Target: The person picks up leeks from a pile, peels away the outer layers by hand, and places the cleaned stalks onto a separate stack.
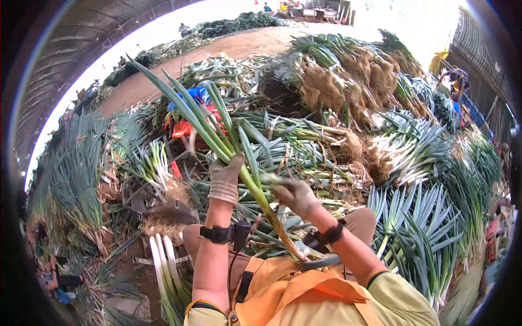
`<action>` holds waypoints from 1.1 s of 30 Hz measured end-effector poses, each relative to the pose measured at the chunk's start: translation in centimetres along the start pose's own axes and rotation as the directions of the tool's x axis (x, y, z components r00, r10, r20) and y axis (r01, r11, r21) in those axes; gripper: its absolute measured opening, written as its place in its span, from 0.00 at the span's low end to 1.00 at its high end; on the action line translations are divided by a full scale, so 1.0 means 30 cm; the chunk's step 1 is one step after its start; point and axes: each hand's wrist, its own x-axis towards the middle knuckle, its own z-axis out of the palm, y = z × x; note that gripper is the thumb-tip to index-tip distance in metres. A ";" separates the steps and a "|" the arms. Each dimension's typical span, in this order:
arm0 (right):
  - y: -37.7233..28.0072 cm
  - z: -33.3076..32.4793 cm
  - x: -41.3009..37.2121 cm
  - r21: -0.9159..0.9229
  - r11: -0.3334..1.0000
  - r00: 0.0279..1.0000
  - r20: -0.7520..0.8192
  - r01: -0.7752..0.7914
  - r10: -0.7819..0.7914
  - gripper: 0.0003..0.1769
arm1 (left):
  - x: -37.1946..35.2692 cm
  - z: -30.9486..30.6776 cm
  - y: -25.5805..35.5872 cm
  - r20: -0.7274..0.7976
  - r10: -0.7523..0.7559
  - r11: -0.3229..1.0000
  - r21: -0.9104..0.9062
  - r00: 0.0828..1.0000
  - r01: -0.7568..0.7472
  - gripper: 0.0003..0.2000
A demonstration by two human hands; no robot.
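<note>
"Where's the leek [255,191]?"
"In front of the orange apron [283,298], left hand [225,179] gripping it."
"Right hand [299,198]?"
"Curled beside it; can't tell what's held. I'd steady firmly with 1, strip gently."

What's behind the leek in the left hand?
Behind the leek are red stuff, blue stuff and more leeks. Whatever sits straight behind the leek and left hand is covered.

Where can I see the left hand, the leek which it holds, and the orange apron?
Left hand [224,179]: head view, on the back of the glove.
Leek [260,198]: head view, on the stalk below the hand.
Orange apron [288,290]: head view, on its front.
</note>
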 end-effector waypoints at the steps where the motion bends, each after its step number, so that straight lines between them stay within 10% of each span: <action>1: 0.000 -0.004 0.058 -0.162 0.981 0.993 0.054 0.108 -0.101 0.14 | 0.004 0.020 0.001 0.014 0.000 1.000 0.000 1.000 0.000 0.11; 3: -0.039 0.022 0.132 -0.137 0.990 0.998 0.066 0.028 -0.019 0.17 | 0.010 0.058 0.006 -0.009 0.029 0.999 0.016 1.000 -0.028 0.11; 7: 0.049 0.024 0.168 0.477 0.843 0.969 0.116 -0.247 0.218 0.14 | 0.003 0.074 0.030 0.079 -0.020 0.997 -0.077 0.997 0.026 0.09; 10: 0.242 -0.016 0.145 -0.082 0.903 0.902 0.068 -0.421 0.427 0.17 | 0.001 0.082 0.037 0.054 0.000 1.000 -0.019 0.999 0.001 0.09; 11: 0.338 -0.040 0.145 -0.361 0.820 0.871 0.042 -0.444 0.490 0.19 | 0.010 0.080 0.024 0.040 -0.009 1.000 -0.010 0.999 0.009 0.09; 13: 0.361 -0.108 0.068 -0.894 0.449 0.957 0.127 -0.005 0.263 0.18 | 0.021 0.080 0.003 0.016 0.011 1.000 0.022 1.000 -0.011 0.09; 14: 0.316 -0.123 0.092 -0.940 0.329 0.892 0.067 -0.094 0.448 0.18 | 0.028 0.084 0.002 -0.003 0.036 0.998 0.059 0.999 -0.036 0.08; 15: 0.280 -0.124 0.094 -0.825 0.554 0.944 0.089 -0.109 0.318 0.19 | 0.031 0.085 -0.002 0.001 0.029 0.998 0.056 1.000 -0.029 0.08; 16: 0.191 -0.113 0.068 -0.332 0.918 0.956 0.119 -0.217 0.269 0.19 | 0.025 0.088 0.002 0.005 0.003 0.996 0.085 1.000 -0.004 0.10; 17: 0.114 -0.094 0.046 0.290 0.929 0.972 0.107 -0.230 0.208 0.19 | 0.020 0.092 0.007 0.010 -0.020 0.993 0.115 1.000 0.018 0.12; 19: 0.041 -0.028 0.050 0.306 0.950 0.991 0.094 0.061 -0.094 0.18 | 0.026 0.102 -0.002 0.019 0.014 0.985 0.169 1.000 -0.017 0.11; 20: 0.032 0.003 0.069 0.035 0.970 0.968 0.067 0.241 -0.243 0.15 | 0.034 0.107 -0.021 0.016 0.048 0.981 0.185 0.999 -0.050 0.10; 21: 0.017 0.017 0.075 -0.231 0.958 0.985 0.036 0.173 -0.169 0.16 | 0.041 0.105 -0.035 0.010 0.083 0.976 0.201 0.996 -0.084 0.10; 27: 0.032 0.020 0.036 -0.381 0.879 0.957 0.151 0.286 -0.246 0.11 | 0.001 0.100 -0.020 -0.003 0.037 0.964 0.262 0.999 -0.035 0.08; 29: 0.001 0.000 -0.029 -0.575 0.549 0.794 0.395 0.606 -0.463 0.07 | 0.008 0.086 -0.050 -0.014 -0.072 0.989 0.129 0.997 0.073 0.10; 33: -0.005 -0.149 -0.126 -0.190 0.922 0.705 0.700 0.338 -0.114 0.05 | -0.028 0.072 -0.010 0.102 -0.177 0.961 -0.196 0.979 0.194 0.09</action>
